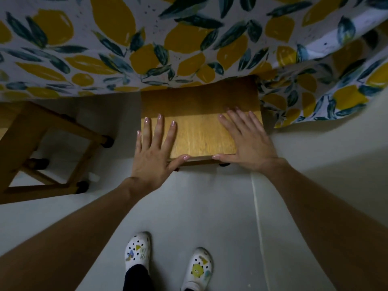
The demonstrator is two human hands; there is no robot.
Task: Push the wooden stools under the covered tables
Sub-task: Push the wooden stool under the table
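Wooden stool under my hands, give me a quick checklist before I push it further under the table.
1. Left hand flat on the wooden stool: ok.
2. Right hand flat on the seat: ok.
3. Thumbs hooked over the near edge: ok.
4. Far end already under the lemon-print tablecloth: ok.
5. Space beneath the table: cannot tell, cloth hides it.
6. Gap to the second stool on the left: ok.

Open grey floor (189,206) behind the stool (199,127) — overhanging tablecloth (147,49) ahead (second stool (42,148) close left).
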